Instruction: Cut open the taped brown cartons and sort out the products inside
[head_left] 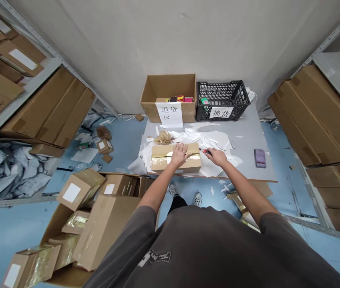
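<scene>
A taped cardboard box [160,160] lies lengthwise at the table's near edge, with shiny tape along its top. My left hand [180,154] rests on top of it, fingers spread out and flat. Just past the box's right end, my right hand [218,157] is closed around a small red and black box cutter [207,152]. Its blade is too small to make out. Behind the box sits a crumpled clump of brown paper [163,138], among torn white paper scraps [208,138].
An open carton [170,113] with a paper sign and a black plastic crate [222,100] stand at the table's back. A phone-like purple item [260,158] lies right. A large carton of parcels [52,224] stands lower left. Loaded shelves [37,76] flank both sides.
</scene>
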Motion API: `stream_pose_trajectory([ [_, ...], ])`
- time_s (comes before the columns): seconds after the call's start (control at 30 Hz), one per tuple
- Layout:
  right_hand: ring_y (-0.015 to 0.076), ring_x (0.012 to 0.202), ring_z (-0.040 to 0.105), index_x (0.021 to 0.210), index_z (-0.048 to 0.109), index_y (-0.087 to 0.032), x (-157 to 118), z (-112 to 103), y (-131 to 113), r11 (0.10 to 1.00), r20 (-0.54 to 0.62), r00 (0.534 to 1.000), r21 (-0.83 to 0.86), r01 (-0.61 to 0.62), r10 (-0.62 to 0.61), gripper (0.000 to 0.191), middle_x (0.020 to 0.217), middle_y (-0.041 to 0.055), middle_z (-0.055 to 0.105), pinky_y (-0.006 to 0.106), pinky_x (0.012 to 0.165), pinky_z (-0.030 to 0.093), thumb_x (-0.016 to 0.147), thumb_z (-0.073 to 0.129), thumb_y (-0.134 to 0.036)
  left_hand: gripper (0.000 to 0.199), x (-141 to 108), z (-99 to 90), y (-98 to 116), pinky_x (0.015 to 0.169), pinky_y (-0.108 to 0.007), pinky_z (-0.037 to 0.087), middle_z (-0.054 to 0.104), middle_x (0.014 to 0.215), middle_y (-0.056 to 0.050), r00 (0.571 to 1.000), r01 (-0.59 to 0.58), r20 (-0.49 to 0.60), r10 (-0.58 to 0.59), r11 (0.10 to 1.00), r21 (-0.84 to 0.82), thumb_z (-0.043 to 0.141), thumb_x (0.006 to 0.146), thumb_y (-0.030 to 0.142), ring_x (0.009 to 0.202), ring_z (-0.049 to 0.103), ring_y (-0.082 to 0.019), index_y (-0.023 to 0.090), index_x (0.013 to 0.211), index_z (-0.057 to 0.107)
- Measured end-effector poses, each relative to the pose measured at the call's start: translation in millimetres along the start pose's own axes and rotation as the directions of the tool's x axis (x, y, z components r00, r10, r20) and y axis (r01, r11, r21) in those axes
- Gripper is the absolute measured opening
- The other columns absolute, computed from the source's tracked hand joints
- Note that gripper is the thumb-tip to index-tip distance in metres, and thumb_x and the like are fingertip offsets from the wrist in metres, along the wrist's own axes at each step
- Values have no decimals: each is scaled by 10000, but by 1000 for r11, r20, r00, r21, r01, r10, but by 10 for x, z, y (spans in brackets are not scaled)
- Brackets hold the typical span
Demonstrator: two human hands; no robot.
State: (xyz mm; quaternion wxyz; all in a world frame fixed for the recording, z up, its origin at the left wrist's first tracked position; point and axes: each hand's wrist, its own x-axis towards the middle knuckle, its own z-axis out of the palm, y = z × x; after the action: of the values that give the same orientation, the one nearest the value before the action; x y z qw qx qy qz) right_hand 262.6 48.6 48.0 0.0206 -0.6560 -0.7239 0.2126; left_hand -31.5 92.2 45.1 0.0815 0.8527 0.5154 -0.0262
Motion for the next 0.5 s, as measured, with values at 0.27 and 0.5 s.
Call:
stream_pose_trajectory([
  [0.27, 281, 1036, 753, 1276, 560, -265, -218, 519, -311, 765, -2, 945, 587, -263, 327, 488, 1142, 77, 794, 357, 861, 565, 986, 628, -652, 876, -41, 10, 60, 1376, -567, 200, 401, 1778, -161, 998, 28, -55, -34, 994, -104, 640, 978, 693, 1676, 284, -382, 217, 1693, 469],
  [0.5, 313, 1162, 733, 1301, 553, -245, -30, 775, -716, 640, 34, 894, 686, -347, 447, 781, 1257, 117, 770, 372, 970, 557, 729, 884, -662, 942, -119, -384, -782, 1346, -584, 223, 359, 1809, -107, 958, 197, 235, -166, 974, -114, 592, 956, 775, 1673, 262, -406, 296, 1739, 380],
])
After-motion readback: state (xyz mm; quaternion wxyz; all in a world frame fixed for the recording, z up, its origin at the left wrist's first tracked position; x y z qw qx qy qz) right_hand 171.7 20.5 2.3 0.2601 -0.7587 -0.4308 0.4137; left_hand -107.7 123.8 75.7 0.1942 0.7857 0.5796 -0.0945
